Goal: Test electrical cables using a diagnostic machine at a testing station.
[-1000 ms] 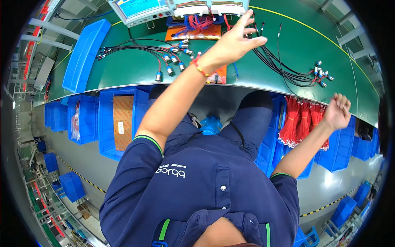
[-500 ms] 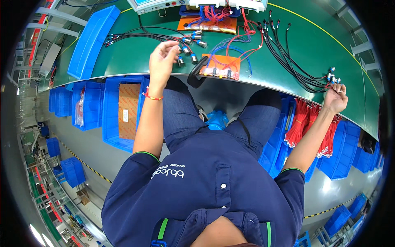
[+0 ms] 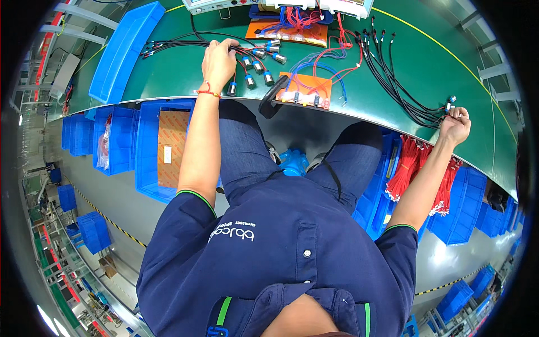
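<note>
On the left of the green bench lies a bunch of black cables (image 3: 174, 45) with silver cylindrical connectors (image 3: 250, 82) fanned out at its right end. My left hand (image 3: 219, 60) is closed over these cables just behind the connectors; its fingertips are partly hidden. At the right, my right hand (image 3: 456, 126) has its fingers curled round the near end of a second black cable bundle (image 3: 398, 92). A small silver connector (image 3: 451, 101) shows just beyond those fingers. Between the hands, an orange board (image 3: 306, 90) with red and blue wires sits at the bench edge.
A black clamp (image 3: 272, 98) grips the edge beside the board. Behind it are another orange board (image 3: 286, 32) and a white instrument (image 3: 216, 5). A long blue tray (image 3: 124, 53) stands far left. Blue bins (image 3: 152, 188) and red wire bundles (image 3: 405, 174) are under the bench edge.
My left hand has moved away from me onto the cables, and its fingers have closed. Another connector now shows at the near edge. My right hand keeps its place, with fewer connectors showing beyond it.
</note>
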A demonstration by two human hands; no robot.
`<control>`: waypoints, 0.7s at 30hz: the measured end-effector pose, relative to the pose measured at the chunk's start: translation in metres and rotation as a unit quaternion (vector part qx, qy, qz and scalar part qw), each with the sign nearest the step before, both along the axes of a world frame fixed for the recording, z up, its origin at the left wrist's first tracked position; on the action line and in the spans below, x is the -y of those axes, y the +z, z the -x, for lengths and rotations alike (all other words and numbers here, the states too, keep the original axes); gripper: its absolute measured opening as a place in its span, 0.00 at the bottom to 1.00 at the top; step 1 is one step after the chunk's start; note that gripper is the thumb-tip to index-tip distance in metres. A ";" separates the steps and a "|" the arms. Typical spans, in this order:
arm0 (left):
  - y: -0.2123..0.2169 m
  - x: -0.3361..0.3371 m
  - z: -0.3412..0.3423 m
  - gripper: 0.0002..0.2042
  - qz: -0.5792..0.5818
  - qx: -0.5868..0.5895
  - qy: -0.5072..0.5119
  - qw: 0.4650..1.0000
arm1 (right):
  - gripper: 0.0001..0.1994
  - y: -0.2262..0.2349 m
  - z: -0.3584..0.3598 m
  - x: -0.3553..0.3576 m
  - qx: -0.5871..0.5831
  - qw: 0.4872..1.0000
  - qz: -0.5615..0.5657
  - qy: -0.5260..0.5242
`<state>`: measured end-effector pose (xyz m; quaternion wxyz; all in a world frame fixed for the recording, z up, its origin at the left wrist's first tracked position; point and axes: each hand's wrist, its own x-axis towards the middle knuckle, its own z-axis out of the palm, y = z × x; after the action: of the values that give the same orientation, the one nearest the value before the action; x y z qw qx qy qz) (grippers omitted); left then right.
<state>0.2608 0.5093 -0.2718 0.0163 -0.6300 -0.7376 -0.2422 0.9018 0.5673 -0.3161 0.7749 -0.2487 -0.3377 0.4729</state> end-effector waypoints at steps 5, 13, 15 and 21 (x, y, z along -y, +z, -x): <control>0.007 -0.001 0.010 0.07 0.034 0.023 -0.043 0.998 | 0.13 0.000 0.003 -0.010 0.089 0.992 0.049 -0.078; 0.027 0.002 0.020 0.07 -0.045 0.062 -0.048 0.996 | 0.13 0.053 0.124 0.028 0.661 0.624 0.102 -0.405; 0.032 0.007 0.014 0.07 -0.131 0.044 -0.029 0.990 | 0.12 0.070 0.168 0.048 0.662 0.656 -0.034 -0.362; 0.058 0.027 -0.036 0.08 -0.208 0.272 -0.062 0.937 | 0.21 0.092 0.314 0.099 0.605 0.774 -0.163 -0.091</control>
<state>0.2964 0.4818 -0.2136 -0.0693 -0.5670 -0.6062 -0.5534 0.5881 0.4679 -0.2243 0.4787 -0.3827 -0.7851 0.0898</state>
